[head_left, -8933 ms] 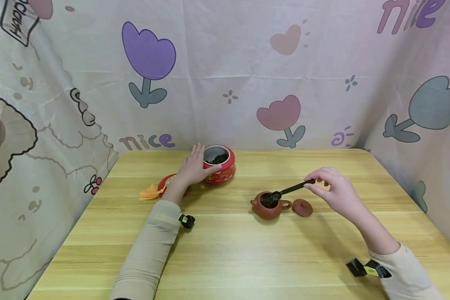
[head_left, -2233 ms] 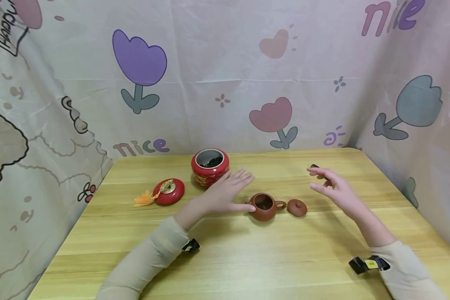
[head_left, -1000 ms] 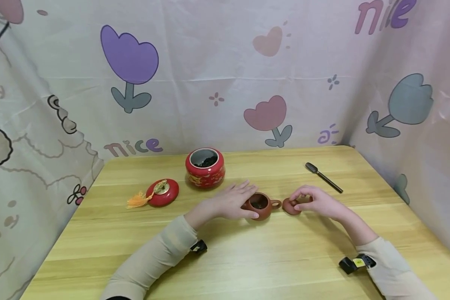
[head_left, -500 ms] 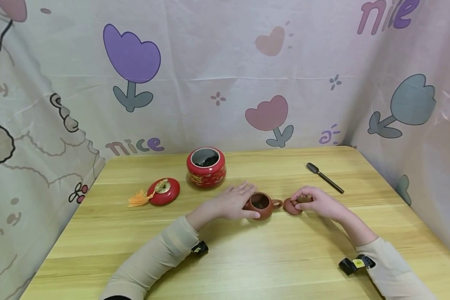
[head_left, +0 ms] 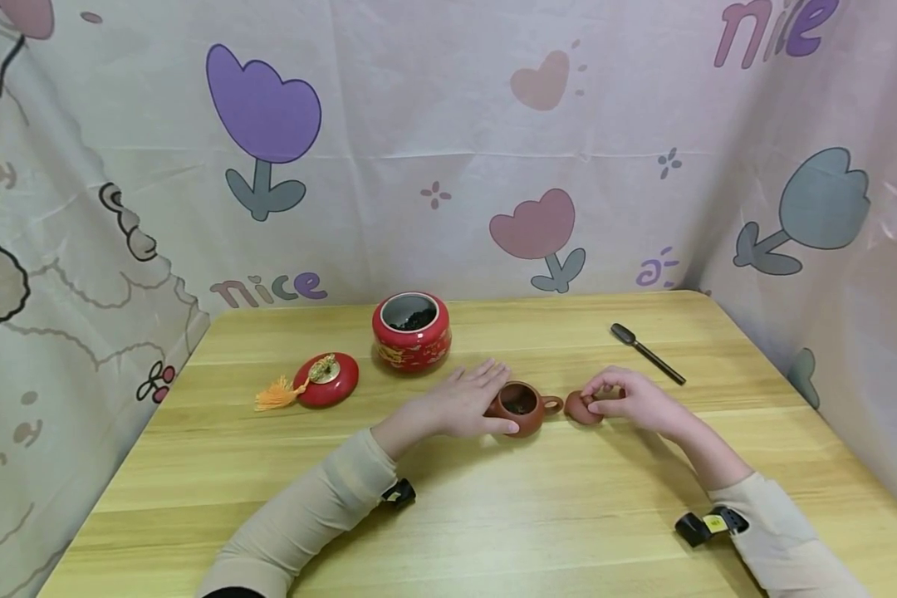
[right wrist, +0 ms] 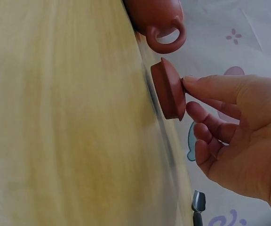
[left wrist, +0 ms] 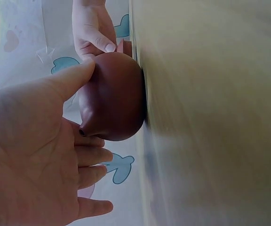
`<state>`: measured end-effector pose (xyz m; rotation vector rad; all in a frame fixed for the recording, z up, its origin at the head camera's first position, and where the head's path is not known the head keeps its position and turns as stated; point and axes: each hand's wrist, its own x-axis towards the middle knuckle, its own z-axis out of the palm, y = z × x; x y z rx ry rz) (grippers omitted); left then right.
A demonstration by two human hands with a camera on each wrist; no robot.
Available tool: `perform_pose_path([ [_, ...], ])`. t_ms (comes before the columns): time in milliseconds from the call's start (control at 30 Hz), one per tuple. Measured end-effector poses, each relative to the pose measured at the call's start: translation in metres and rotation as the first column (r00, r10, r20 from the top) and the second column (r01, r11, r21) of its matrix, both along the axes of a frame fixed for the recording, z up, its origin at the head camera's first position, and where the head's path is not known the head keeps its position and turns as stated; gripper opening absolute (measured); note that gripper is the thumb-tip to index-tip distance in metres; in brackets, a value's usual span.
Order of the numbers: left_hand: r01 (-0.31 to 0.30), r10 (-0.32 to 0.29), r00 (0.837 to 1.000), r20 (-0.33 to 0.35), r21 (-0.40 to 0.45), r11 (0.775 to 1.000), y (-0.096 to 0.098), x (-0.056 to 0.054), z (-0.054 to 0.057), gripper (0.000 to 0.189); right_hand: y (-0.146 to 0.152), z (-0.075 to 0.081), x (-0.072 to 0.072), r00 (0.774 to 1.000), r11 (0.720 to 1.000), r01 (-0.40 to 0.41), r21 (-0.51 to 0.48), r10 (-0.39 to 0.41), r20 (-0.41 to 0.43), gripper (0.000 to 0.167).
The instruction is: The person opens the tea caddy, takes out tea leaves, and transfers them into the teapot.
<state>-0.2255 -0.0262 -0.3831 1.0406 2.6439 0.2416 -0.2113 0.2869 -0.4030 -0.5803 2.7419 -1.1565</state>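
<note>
A small reddish-brown teapot [head_left: 522, 409] stands uncovered on the table, with dark tea leaves inside. My left hand [head_left: 467, 402] lies at its spout side, thumb on the near wall and fingers held out fairly straight past the far side. In the left wrist view, the thumb touches the teapot [left wrist: 114, 96]. My right hand [head_left: 635, 402] pinches the knob of the teapot lid [head_left: 581, 409] just right of the handle. In the right wrist view, the lid [right wrist: 167, 90] is slightly tilted, and a narrow gap seems to separate it from the table.
Behind and left of the teapot stands an open red tea jar [head_left: 413, 340] holding dark leaves. Its red lid [head_left: 329, 384], with an orange tassel [head_left: 280, 394], lies farther left. A black tea scoop [head_left: 649, 354] rests at the back right. A patterned cloth [head_left: 419, 149] hangs behind the table.
The right hand earlier held the scoop over the teapot, then set it down and took the lid's knob; the lid has just tilted up slightly. The left hand moved from jar to teapot.
</note>
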Motion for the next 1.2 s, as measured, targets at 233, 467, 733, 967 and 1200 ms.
perform_pose_path([
  [233,0.005,-0.005,1.0,-0.019,-0.007,1.0,-0.001,-0.001,0.0,0.09,0.001,0.007,0.001,0.998,1.0,0.005,-0.012,-0.006,-0.067,0.015],
  [467,0.008,-0.008,1.0,-0.019,-0.011,1.0,-0.001,0.0,0.002,0.09,0.0,0.023,0.006,0.987,0.999,0.039,0.034,-0.034,-0.155,0.013],
  [733,0.008,-0.008,1.0,-0.02,-0.006,1.0,-0.001,0.0,0.001,0.091,-0.006,0.039,0.01,0.986,0.998,0.054,0.04,-0.047,-0.162,0.013],
  [967,0.011,-0.011,1.0,-0.012,-0.002,1.0,0.0,0.0,0.0,0.09,-0.015,0.046,0.009,0.983,1.0,0.019,0.015,-0.016,-0.182,0.014],
  [1200,0.006,-0.006,1.0,-0.015,-0.005,1.0,0.001,0.0,-0.001,0.09,-0.029,0.048,0.005,0.971,0.999,-0.019,0.031,0.026,-0.238,0.015],
])
